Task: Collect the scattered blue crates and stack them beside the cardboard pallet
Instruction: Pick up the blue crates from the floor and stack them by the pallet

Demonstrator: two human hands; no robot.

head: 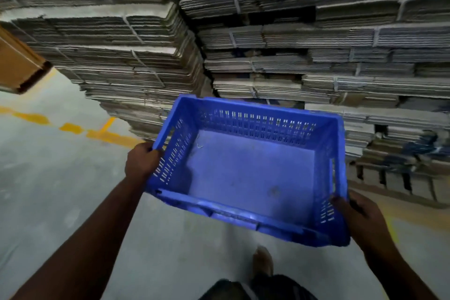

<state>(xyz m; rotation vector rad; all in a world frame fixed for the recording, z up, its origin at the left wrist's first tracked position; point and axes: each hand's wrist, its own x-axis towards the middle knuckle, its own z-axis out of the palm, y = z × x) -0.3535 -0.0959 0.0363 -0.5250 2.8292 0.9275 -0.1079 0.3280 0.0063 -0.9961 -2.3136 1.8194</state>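
While both grip its rim, left hand [142, 161], right hand [358, 217], blue crate [246, 168], cardboard stacks [316, 56] behind

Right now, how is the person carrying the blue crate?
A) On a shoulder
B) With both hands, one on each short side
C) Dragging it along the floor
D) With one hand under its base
B: the left hand grips the left wall of the blue crate and the right hand grips its right wall, holding it off the floor.
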